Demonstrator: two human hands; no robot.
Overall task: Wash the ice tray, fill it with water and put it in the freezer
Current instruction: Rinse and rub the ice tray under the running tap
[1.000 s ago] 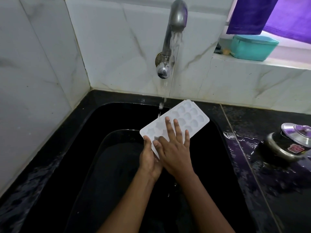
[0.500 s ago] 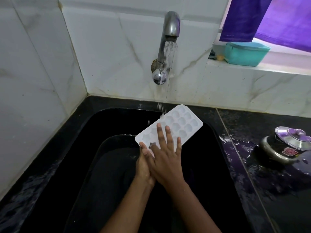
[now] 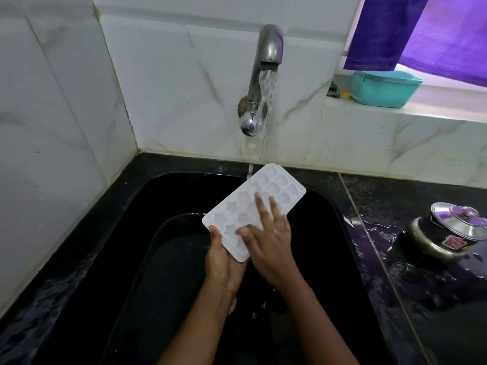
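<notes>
While left hand grips its near end and right hand lies flat atop, the ice tray points away, rightward.

I see white, marble-veined wall tiles meeting in a corner at the left. A metal tap is mounted on the back wall, with water running from it, above a black sink set into a wet black counter. At upper right, a window ledge carries a teal box. A purple curtain hangs above it, with daylight behind. A steel pot with a tilted lid stands on the counter at right.
</notes>
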